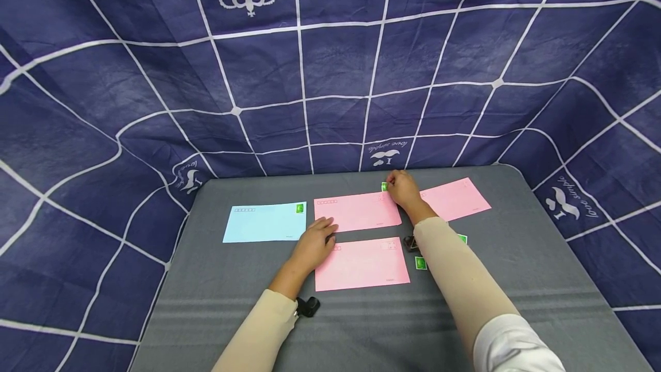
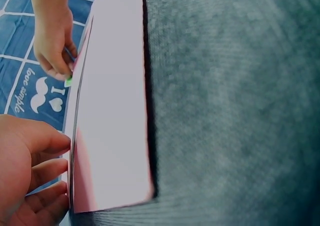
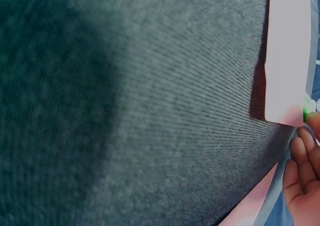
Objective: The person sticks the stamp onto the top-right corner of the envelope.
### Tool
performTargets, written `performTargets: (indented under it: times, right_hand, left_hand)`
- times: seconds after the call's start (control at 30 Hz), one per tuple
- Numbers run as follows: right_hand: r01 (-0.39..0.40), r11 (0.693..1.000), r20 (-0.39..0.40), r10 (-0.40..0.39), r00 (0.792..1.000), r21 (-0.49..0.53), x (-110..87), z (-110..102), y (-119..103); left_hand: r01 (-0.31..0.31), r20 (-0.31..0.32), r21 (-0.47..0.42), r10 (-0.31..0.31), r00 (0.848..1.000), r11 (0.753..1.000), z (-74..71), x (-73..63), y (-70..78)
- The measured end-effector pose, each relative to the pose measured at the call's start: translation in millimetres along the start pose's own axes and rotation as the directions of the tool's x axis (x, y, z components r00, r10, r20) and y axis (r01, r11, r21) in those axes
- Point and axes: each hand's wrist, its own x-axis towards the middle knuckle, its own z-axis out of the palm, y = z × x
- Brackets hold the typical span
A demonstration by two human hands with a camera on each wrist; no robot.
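Observation:
Between the thumb and fingertips of my right hand (image 1: pixel 406 190) is a green stamp (image 1: pixel 384 186), at the top right corner of the upper pink envelope (image 1: pixel 356 213). The right wrist view also has this stamp (image 3: pixel 306 109) at the thumb, over the envelope's corner. My left hand (image 1: pixel 314 245) rests its fingers on the lower left corner of the same envelope. Below it lies another pink envelope (image 1: pixel 361 268), whose upper left corner the left hand partly covers. In the left wrist view the left fingers (image 2: pixel 47 168) lie loosely bent along an envelope's edge.
A light blue envelope (image 1: pixel 264 225) with a green stamp (image 1: pixel 299 208) on its corner lies at left. A third pink envelope (image 1: pixel 459 198) is angled at right, partly behind the right wrist. Loose green stamps (image 1: pixel 420 263) lie by the right forearm on the grey table (image 1: pixel 196 303).

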Motion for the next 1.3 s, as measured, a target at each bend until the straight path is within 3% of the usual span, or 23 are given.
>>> performTargets:
  times: [0.27, 0.7, 1.3]
  right_hand:
    - [-0.02, 0.994, -0.031, 0.023, 0.999, 0.108, 0.8, -6.6, -2.4]
    - [0.051, 0.979, -0.018, -0.048, 0.999, 0.198, -5.1, -19.1, -14.7]
    - [0.047, 0.986, 0.065, -0.058, 0.996, 0.159, -19.1, -18.4, -12.8]
  left_hand:
    - [-0.009, -0.033, 0.011, 0.009, 0.999, 1.0, -0.9, 2.8, -0.5]
    - [-0.02, -0.028, 0.015, 0.02, 0.999, 1.0, -4.2, 1.8, 0.2]
    - [-0.012, 0.006, -0.012, 0.012, 1.0, 1.0, -6.0, 0.2, 0.0]
